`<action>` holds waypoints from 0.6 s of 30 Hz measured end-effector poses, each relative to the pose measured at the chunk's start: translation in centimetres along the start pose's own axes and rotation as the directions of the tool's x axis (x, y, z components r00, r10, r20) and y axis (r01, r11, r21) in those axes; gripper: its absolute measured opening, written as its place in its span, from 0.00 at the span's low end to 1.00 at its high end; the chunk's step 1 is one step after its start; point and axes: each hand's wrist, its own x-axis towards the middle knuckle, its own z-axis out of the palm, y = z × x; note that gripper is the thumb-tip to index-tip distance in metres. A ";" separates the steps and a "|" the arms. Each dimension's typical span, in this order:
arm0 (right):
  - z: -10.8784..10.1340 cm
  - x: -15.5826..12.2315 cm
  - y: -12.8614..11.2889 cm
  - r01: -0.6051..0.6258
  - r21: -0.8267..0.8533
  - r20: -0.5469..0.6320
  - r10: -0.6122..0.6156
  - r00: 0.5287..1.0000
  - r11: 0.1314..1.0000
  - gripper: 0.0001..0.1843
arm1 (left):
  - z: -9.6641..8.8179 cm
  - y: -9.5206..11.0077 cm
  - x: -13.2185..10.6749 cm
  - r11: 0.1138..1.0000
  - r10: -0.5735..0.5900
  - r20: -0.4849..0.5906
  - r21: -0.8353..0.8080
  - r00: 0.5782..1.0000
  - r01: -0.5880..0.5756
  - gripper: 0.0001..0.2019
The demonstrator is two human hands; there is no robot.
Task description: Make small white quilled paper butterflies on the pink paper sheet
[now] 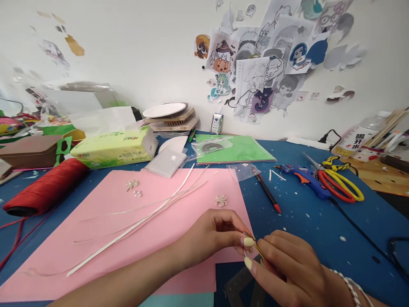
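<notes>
My left hand (220, 232) is above the front right of the pink paper (191, 217), thumb and forefinger pinched on a small pale curled paper strip (250, 250), mostly hidden by the fingers. Close against it, my right hand (287, 264) grips a slender gold-coloured tool (259, 251) whose tip meets the strip; its exact kind is hidden. Just beyond my fingers lies a curled paper ornament (220, 200). Farther left are another ornament with pearl beads (132, 184), a few loose pearls (137, 193) and several long white paper strips (137, 224).
On the right lie a black pencil (266, 189), a blue glue gun (305, 179) with its cord, and red- and yellow-handled scissors (338, 185). Green sheets (252, 151) and a tissue pack (118, 147) are behind. A red thread spool (46, 185) lies left.
</notes>
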 end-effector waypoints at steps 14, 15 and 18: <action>0.4 0.3 -0.1 -0.143 0.232 -0.034 0.155 0.987 0.962 0.11 | 0.3 0.1 -0.3 0.997 0.017 0.056 0.075 0.998 -0.021 0.09; 0.5 0.3 -0.1 -0.156 0.270 -0.038 0.172 0.984 0.950 0.12 | 0.3 0.2 -0.3 0.996 0.017 0.063 0.089 0.998 -0.023 0.09; 0.4 0.5 0.0 -0.202 0.332 -0.029 0.224 0.974 0.921 0.13 | 0.5 0.3 -0.5 0.985 0.028 0.078 0.167 0.997 -0.041 0.09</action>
